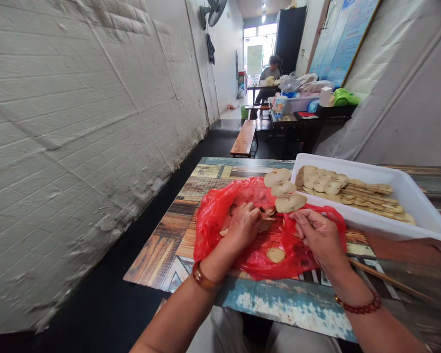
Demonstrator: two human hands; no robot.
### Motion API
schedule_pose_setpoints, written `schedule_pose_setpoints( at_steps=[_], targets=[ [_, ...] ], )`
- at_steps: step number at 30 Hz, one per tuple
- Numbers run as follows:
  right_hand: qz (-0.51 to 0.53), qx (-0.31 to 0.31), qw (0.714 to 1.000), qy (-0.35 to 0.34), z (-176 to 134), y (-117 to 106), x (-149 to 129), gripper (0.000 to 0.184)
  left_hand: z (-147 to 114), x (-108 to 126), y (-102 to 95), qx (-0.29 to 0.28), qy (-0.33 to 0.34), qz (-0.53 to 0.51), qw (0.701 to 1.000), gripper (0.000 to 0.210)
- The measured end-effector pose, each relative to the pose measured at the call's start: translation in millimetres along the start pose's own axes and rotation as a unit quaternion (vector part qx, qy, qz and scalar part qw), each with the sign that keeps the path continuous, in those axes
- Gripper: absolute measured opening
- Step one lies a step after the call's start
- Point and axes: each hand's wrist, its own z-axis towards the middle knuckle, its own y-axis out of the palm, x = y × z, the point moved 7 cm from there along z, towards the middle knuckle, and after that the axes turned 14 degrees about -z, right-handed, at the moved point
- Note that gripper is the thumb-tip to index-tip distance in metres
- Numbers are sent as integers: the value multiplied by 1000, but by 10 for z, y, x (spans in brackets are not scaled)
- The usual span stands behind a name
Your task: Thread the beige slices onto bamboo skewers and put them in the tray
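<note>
A: Slice count?

B: Three pale slices (283,189), overlapping in a row, raised over the right part of one red bag (257,252). One loose slice (275,255) on the bag's near side. More inside, partly covered; cannot count them.

A: Hands?

B: Two. Right hand (319,235): fingers pinched at the near end of the row of three; any stick through it hard to make out. Left hand (244,223): down in the bag among slices, fingers curled. Cannot tell what they grip.

A: Beside the bag?

B: One white tray (419,201) to the right, slices layered in rows, too overlapped to count. One thin stick (389,278), near side of the tray.

A: Surface, room?

B: Bench (165,245) with patchwork wood-print top, worn blue-white strip along the near edge. Narrow room, dark floor. White brick-pattern wall (77,122) on the left; one fan (216,12) high up. One long seat (244,137) beyond the bench. One seated person (271,72) farther back, near a bright doorway (266,30).
</note>
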Motion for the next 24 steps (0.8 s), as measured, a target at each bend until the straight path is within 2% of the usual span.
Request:
schedule_pose_setpoints(
  at_steps=[2, 3, 6, 8, 11, 15, 19, 24],
  targets=[
    [3, 0, 1000, 3, -1, 2, 1, 31, 13, -45, -12, 16, -35, -118, 992, 4],
    [5, 0, 1000, 6, -2, 2, 5, 31, 17, -75, -20, 25, -61, -192, 979, 4],
    [12, 1, 1000, 13, -8, 5, 34, 32, 8, -153, -52, 56, -143, -403, 902, 11],
    [14, 0, 1000, 19, -11, 10, 66, 32, -7, -181, -96, 82, -176, -488, 851, 18],
    [17, -4, 999, 27, -17, 25, 112, 32, -26, -213, -160, 106, -199, -556, 800, 27],
    [11, -20, 999, 33, -44, 59, 134, 32, -31, -256, -225, 126, -209, -614, 751, 36],
    [-8, -60, 997, 39, -86, 114, 128, 34, -27, -299, -282, 143, -216, -663, 702, 43],
    [-38, -123, 991, 45, -113, 188, 135, 36, -43, -382, -361, 190, -226, -671, 680, 39]
  ],
)
